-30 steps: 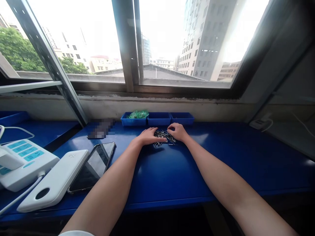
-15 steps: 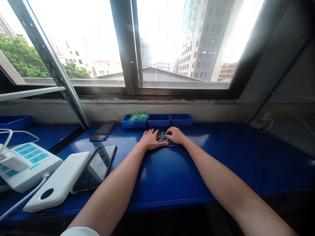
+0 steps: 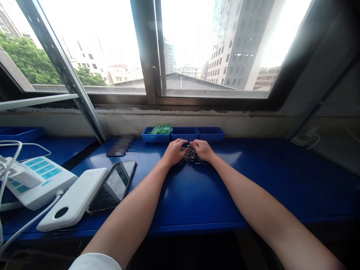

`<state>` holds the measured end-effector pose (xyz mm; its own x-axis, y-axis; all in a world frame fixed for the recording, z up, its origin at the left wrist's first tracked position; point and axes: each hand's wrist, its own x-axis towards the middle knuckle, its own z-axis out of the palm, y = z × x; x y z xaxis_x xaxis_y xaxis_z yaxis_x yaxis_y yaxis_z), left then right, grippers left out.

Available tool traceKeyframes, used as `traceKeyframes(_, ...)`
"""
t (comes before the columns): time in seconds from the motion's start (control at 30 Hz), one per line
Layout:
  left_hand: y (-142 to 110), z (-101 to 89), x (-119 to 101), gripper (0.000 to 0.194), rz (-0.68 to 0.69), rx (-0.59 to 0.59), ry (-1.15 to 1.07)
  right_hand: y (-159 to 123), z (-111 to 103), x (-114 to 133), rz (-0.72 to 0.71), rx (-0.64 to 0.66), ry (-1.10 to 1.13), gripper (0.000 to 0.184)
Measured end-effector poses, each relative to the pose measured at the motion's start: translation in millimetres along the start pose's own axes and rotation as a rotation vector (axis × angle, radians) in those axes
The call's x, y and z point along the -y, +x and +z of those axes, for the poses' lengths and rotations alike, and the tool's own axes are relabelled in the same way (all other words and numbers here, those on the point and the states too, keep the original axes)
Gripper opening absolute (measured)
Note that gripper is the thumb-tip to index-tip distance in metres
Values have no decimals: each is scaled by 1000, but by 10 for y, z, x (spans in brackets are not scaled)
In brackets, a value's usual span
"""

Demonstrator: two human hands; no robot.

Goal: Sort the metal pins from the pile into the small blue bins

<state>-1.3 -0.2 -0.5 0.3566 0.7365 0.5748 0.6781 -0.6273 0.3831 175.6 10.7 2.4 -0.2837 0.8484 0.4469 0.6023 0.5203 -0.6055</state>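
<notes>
A pile of small, thin metal pieces (image 3: 191, 156), dark and silvery like screws or pins, lies on the blue table between my hands. My left hand (image 3: 174, 150) curves around its left side, the thumb apart from the fingers and over the pieces. On the other side, my right hand (image 3: 203, 150) is closed, with fingers and thumb drawn together at the pile's far right edge. Whatever sits between those fingertips is too small to make out. Just behind stand three blue bins: the left bin (image 3: 148, 138) with a green plastic bag (image 3: 161, 129), the middle bin (image 3: 184, 132) and the right bin (image 3: 211, 134).
To the left lie a smartphone (image 3: 114, 187), a white power bank (image 3: 73, 198) and a power strip (image 3: 46, 180) with cables. A blurred dark object (image 3: 120, 145) is behind the phone. A metal shelf post (image 3: 90, 116) rises at the left, before the window.
My left hand's fingers have gone from spread flat to curled, and they have come nearer my right hand. The right hand stays at the pile. The whole view has shifted slightly.
</notes>
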Motion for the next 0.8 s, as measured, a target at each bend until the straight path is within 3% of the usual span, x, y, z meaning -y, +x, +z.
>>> traceKeyframes(0.1, 14, -6, -33, 22, 8, -9, -3, -2, -7, 37, -25, 12, -2, 44)
traceKeyframes(0.27, 11, -16, -36, 23, -12, -36, 64, -13, 7, 32, -5, -17, 57, 48)
traceKeyframes(0.4, 7, -22, -7, 22, -70, -79, 113, -18, -7, 7, 44, -63, 376, 31)
traceKeyframes(0.5, 10, -23, 14, 20, -77, -94, 108, -21, -43, 19, 33, -23, 552, 33)
traceKeyframes(0.6, 13, -20, 28, 20, -70, -98, 118, -24, -73, 37, 46, -11, 571, 38)
traceKeyframes(0.73, 3, 3, 46, 27, -90, -65, 151, -10, -71, 5, 123, -31, 614, 42)
traceKeyframes(0.8, -3, 20, 58, 43, -127, -36, 181, 1, -64, -29, 150, -77, 633, 42)
